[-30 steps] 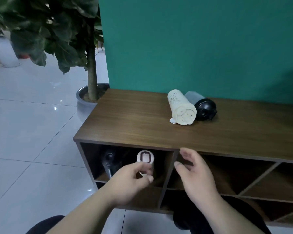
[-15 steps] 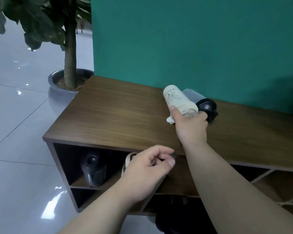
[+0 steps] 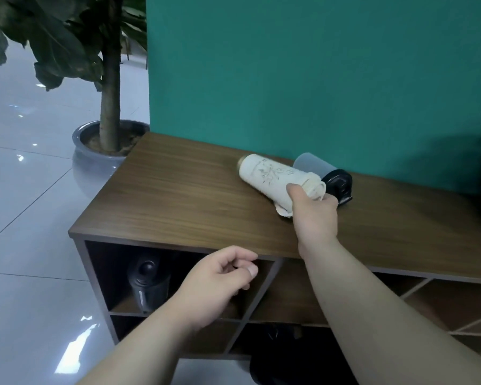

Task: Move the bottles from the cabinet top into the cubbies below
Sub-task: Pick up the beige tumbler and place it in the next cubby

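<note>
A cream bottle with faint drawings lies on its side on the wooden cabinet top. My right hand is closed around its near end. Right behind it lies a grey bottle with a black lid, touching the cream one. A black bottle stands in the upper left cubby. My left hand hovers in front of that cubby, its fingers loosely curled with nothing in them; it hides whatever stands behind it.
A teal wall backs the cabinet. A potted tree in a grey pot stands on the glossy tiled floor to the left. More cubbies with slanted dividers run along the right.
My right hand rose from in front of the cubbies to the cabinet top and closed on the cream bottle. My left hand let go of the white bottle in the cubby.
</note>
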`<state>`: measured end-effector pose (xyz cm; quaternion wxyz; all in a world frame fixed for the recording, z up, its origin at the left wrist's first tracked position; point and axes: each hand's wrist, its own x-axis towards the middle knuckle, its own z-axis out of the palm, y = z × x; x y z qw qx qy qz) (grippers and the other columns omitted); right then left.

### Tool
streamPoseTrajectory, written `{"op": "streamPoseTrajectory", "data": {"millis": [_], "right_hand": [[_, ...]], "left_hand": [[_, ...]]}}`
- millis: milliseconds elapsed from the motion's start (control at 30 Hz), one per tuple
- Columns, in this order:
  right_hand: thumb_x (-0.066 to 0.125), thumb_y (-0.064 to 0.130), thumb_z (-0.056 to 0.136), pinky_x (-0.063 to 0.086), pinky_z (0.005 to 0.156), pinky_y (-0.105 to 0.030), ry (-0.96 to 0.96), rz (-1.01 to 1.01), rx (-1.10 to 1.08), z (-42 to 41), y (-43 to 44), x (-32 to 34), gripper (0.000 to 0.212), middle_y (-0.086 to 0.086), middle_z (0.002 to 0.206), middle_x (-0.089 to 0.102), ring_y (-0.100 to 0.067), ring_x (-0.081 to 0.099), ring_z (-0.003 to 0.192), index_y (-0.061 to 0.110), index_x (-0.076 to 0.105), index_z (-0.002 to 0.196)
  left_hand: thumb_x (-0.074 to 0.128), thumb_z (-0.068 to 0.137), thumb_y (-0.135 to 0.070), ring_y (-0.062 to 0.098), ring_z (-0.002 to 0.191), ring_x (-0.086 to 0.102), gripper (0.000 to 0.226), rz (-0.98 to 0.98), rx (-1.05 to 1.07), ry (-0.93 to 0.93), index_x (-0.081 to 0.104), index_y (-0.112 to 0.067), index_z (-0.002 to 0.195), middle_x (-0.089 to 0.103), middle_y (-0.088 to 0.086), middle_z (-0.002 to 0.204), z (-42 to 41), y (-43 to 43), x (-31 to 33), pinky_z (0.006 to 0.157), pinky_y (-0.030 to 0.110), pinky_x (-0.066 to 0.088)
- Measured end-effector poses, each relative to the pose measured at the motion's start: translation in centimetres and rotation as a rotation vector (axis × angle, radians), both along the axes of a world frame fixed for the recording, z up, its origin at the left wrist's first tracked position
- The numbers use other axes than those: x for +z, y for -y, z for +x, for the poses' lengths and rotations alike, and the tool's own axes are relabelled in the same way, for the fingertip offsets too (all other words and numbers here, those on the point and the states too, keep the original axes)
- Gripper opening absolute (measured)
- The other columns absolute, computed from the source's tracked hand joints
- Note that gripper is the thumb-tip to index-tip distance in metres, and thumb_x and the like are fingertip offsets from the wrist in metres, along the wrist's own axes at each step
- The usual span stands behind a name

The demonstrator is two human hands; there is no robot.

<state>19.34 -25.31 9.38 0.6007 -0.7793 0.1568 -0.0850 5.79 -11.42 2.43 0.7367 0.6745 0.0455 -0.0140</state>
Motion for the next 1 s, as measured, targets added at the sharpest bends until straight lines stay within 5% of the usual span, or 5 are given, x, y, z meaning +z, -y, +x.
{"op": "streamPoseTrajectory", "data": {"millis": [267,433,533,667,1000], "right_hand": [[0.071,0.029,0.068,0.056,0.079,-0.035,0.171,0.166,0.654,-6.0,9.8,2.9,0.053,0.001,0.109,0.077,-0.018,0.074,0.1,0.03,0.068,0.121],[0.08,0.035,0.058,0.057,0.088,-0.033,0.133,-0.106,0.913,-7.0,16.3,1.7,0.07,0.003,0.121,0.071,-0.017,0.069,0.111,0.033,0.066,0.126],[0.081,0.038,0.053,0.047,0.1,-0.024,0.1,-0.332,0.946,-6.6,17.7,-1.4,0.079,0.026,0.129,0.057,-0.002,0.058,0.123,0.037,0.061,0.13],[0.083,0.04,0.055,0.04,0.109,-0.021,0.027,-0.467,1.04,-5.6,18.2,-6.2,0.094,0.039,0.136,0.04,0.006,0.046,0.133,0.039,0.049,0.143],[0.091,0.049,0.046,0.052,0.091,-0.022,-0.125,-0.45,0.819,-2.5,17.8,-11.6,0.093,0.029,0.123,0.053,0.007,0.057,0.112,0.055,0.041,0.124]], "left_hand": [[0.079,0.052,-0.017,0.024,0.094,0.067,0.073,-0.018,-0.247,-0.214,0.068,-0.01,0.124,0.071,0.022,0.118,-1.6,0.1,-1.3,0.081,0.035,0.053],[0.078,0.066,0.003,0.038,0.108,0.058,0.104,-0.088,-0.686,-0.281,0.029,-0.018,0.156,0.052,0.029,0.139,-1.6,3.3,-3.9,0.093,0.044,0.052],[0.089,0.064,-0.009,0.021,0.095,0.068,0.112,0.189,-0.656,-0.291,0.027,-0.031,0.155,0.059,0.017,0.139,-1.2,6.9,-6.0,0.084,0.032,0.055],[0.095,0.066,-0.014,-0.026,0.103,0.058,0.103,0.382,-0.506,-0.243,0.034,-0.058,0.136,0.064,-0.04,0.117,0.0,11.9,-8.3,0.086,0.003,0.045],[0.078,0.063,-0.05,0.001,0.106,0.067,0.072,0.585,-0.079,-0.243,0.053,-0.044,0.129,0.069,-0.019,0.115,6.3,16.4,-14.9,0.093,0.035,0.06]]}}
